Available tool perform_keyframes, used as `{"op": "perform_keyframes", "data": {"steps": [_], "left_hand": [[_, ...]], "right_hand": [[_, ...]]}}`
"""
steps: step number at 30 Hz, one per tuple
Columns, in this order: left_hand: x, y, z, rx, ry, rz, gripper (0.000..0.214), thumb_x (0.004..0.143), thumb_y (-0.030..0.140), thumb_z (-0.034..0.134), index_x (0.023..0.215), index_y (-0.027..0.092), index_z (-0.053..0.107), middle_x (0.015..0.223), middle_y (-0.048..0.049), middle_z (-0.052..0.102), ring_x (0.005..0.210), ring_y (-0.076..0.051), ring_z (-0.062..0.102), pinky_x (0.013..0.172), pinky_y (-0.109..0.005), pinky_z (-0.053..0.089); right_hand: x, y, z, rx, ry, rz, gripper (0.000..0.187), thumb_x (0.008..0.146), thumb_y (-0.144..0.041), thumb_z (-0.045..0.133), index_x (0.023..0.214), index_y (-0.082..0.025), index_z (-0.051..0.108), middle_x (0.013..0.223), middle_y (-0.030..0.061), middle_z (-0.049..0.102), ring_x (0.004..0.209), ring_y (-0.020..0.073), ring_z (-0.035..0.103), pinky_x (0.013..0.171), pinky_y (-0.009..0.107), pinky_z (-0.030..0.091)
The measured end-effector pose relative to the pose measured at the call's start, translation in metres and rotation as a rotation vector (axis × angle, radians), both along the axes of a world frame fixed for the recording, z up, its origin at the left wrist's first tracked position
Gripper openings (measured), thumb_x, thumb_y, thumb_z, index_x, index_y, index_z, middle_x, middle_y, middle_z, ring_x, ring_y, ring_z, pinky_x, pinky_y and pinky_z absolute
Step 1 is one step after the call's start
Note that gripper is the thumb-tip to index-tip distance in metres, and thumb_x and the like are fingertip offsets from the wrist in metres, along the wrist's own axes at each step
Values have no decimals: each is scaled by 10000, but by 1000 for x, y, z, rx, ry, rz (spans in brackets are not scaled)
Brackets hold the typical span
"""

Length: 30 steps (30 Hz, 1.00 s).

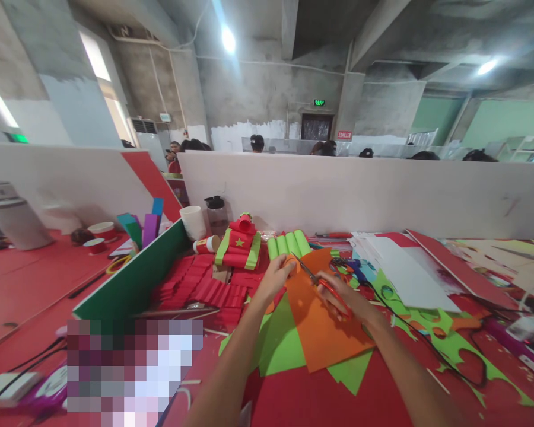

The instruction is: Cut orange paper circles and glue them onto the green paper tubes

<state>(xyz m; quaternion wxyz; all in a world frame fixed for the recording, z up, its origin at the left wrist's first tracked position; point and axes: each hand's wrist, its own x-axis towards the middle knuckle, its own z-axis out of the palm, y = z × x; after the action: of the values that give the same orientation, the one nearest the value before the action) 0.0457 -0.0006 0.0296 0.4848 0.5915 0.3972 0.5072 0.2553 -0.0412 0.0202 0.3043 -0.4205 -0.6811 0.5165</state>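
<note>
My right hand (337, 295) is closed around the red handles of a pair of scissors (310, 273), whose blades point up and left toward my other hand. Pinched in my left hand (279, 276) is a small piece of orange paper (292, 259), right by the scissor tips. Under both hands lies a larger orange sheet (323, 335), partly on top of light green sheets (281, 344). Just beyond my left hand stand several rolled green paper tubes (289, 244). A red and green paper model with a yellow star (239, 243) sits to their left.
Folded red paper strips (200, 284) lie left of my arms, beside a green board (131, 279). White paper cups (193, 222) and a bottle (216, 214) stand behind. On the right are a blue glue gun (360, 270), its cable, green offcuts (493, 367) and white sheets (412, 273). A white partition (338, 190) closes the back.
</note>
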Motion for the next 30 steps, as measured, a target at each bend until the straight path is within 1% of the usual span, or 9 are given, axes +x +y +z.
{"op": "perform_keyframes", "data": {"steps": [3, 6, 10, 13, 16, 19, 23, 26, 30], "left_hand": [[-1, -3, 2, 7, 26, -32, 212, 809, 376, 602, 765, 177, 543, 693, 24, 527, 656, -126, 485, 660, -247, 378], [-1, -5, 4, 14, 58, -59, 194, 818, 350, 599, 760, 170, 558, 679, 18, 542, 654, -130, 498, 655, -252, 371], [-2, -5, 4, 26, 81, -91, 214, 829, 358, 600, 739, 168, 563, 654, 20, 534, 634, -127, 484, 646, -257, 360], [-2, -4, 3, 30, 88, -121, 226, 825, 370, 607, 737, 166, 566, 648, 22, 525, 630, -124, 468, 638, -258, 350], [-2, -3, 2, 29, 84, -133, 227, 818, 374, 609, 740, 166, 564, 644, 24, 515, 623, -121, 450, 628, -257, 341], [-2, -2, 1, 17, 91, -133, 232, 811, 380, 610, 735, 170, 547, 643, 28, 504, 619, -120, 447, 627, -258, 343], [-1, -2, 0, 4, 113, -137, 248, 807, 400, 604, 737, 178, 520, 679, 24, 511, 653, -132, 484, 647, -261, 367], [-3, 3, -3, 56, 182, -50, 257, 798, 381, 591, 678, 197, 456, 650, 45, 443, 622, -123, 435, 613, -254, 327], [-9, 11, -10, 184, 360, 209, 226, 768, 283, 565, 604, 207, 429, 608, 41, 405, 602, -131, 398, 595, -260, 277]], "right_hand": [[1, 0, 0, -10, 54, 47, 398, 922, -591, 498, 1124, -249, 516, 576, -103, 417, 347, 66, 365, 324, 175, 381], [2, -1, 1, -14, 46, 55, 431, 905, -617, 522, 1127, -247, 509, 620, -96, 452, 344, 60, 393, 322, 177, 374], [1, -3, 4, -2, 39, 69, 467, 912, -644, 512, 1140, -238, 489, 577, -117, 406, 319, 58, 371, 337, 187, 377], [1, -4, 5, 0, 36, 90, 503, 898, -675, 512, 1142, -236, 479, 585, -117, 411, 312, 58, 373, 326, 190, 362], [-1, -3, 4, 2, 21, 66, 488, 893, -674, 517, 1117, -242, 488, 594, -112, 427, 312, 55, 370, 308, 182, 356], [-2, -2, 3, 23, -3, 27, 414, 898, -603, 565, 1099, -247, 501, 583, -112, 448, 322, 57, 388, 301, 163, 352], [-2, -3, 3, 24, -1, 0, 406, 882, -556, 607, 1116, -240, 507, 501, -136, 385, 331, 69, 378, 310, 149, 365], [-3, 0, 0, 53, 14, -43, 441, 863, -578, 608, 1125, -239, 507, 507, -137, 382, 328, 67, 373, 306, 150, 371], [-1, 11, -5, 86, 75, -215, 488, 825, -609, 613, 1141, -253, 505, 621, -102, 476, 359, 67, 420, 300, 161, 379]]}}
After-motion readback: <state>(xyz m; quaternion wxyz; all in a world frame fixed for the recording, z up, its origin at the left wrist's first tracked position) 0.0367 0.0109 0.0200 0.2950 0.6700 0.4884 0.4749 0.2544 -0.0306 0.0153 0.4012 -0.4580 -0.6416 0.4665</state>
